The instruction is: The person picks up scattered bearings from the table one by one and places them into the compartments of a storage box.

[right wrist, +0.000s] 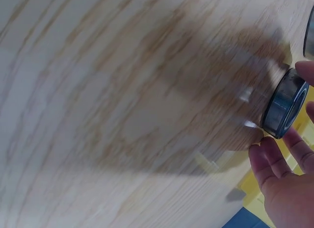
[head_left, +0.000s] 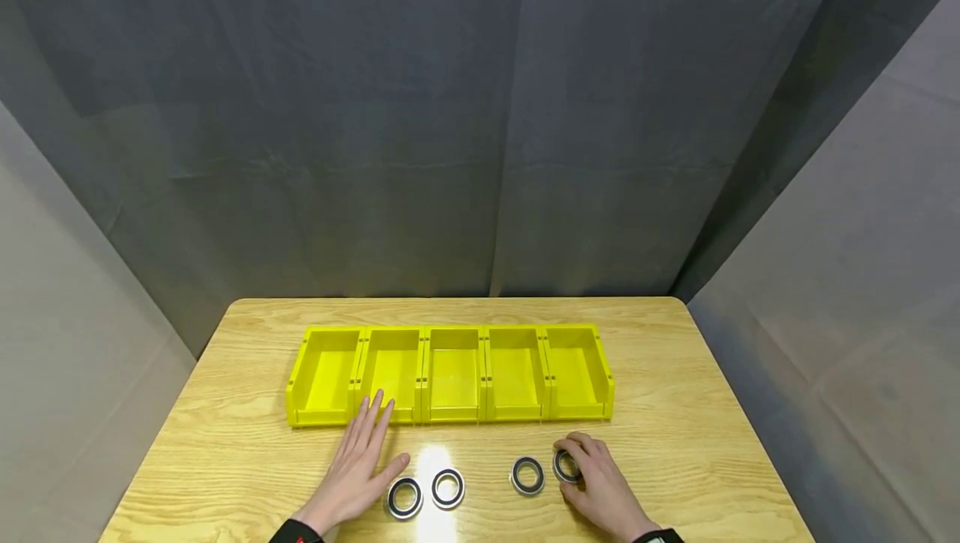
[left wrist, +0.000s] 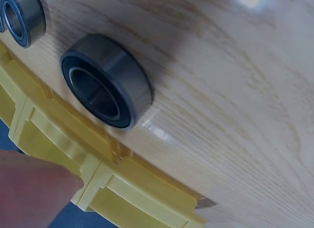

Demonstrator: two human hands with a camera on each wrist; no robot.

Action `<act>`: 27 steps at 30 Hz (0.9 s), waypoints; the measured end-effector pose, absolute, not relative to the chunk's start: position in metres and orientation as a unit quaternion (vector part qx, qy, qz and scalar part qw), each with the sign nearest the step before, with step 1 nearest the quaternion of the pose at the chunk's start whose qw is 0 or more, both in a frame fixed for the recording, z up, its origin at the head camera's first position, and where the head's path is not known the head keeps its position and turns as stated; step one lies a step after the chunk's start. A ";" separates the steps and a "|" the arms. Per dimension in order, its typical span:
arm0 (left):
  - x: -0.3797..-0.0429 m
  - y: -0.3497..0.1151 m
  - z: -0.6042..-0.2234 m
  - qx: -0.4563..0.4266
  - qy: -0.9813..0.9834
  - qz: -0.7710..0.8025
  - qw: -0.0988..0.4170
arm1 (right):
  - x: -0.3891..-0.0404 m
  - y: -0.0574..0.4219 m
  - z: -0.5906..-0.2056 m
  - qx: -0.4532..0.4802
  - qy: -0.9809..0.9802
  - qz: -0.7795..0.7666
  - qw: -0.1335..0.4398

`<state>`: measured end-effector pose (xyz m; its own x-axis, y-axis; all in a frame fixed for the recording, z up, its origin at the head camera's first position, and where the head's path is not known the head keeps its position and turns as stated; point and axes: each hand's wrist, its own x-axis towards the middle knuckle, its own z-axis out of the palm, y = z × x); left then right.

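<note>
My left hand [head_left: 355, 472] is spread with straight fingers, its fingertips by the front of the yellow bins. Right of its thumb lies a ball bearing [head_left: 405, 499], a metal ring with a black seal; the left wrist view shows this bearing [left wrist: 105, 83] large, apart from the thumb [left wrist: 37, 191]. A second bearing [head_left: 447, 489] lies just to its right. My right hand [head_left: 597, 485] grips the rightmost bearing [head_left: 564, 465] between thumb and fingers. In the right wrist view, thumb and fingers sit on opposite sides of that bearing [right wrist: 285, 104]. Another bearing [head_left: 527, 475] lies left of it.
A row of several joined yellow bins [head_left: 453, 420] stands behind the bearings, open toward me. The wooden table [head_left: 675, 410] has grey curtains behind [head_left: 375, 151] and at both sides.
</note>
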<state>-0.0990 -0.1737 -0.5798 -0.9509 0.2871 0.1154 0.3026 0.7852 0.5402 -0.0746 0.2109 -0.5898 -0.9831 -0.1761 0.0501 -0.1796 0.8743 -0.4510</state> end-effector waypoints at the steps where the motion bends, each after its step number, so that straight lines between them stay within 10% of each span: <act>1: -0.099 -0.174 -0.580 -0.156 -0.945 -0.288 0.014 | -0.075 0.210 -0.590 0.094 -0.968 0.233 0.004; 27: -0.093 -0.167 -0.585 -0.165 -0.944 -0.286 0.002 | -0.079 0.206 -0.589 0.113 -0.968 0.221 0.013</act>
<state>-0.0935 -0.1669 -0.5848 -0.9456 0.3103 0.0980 0.3125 0.7817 0.5398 -0.0788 0.2056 -0.5886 -0.9740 -0.2136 0.0750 -0.2250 0.8763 -0.4260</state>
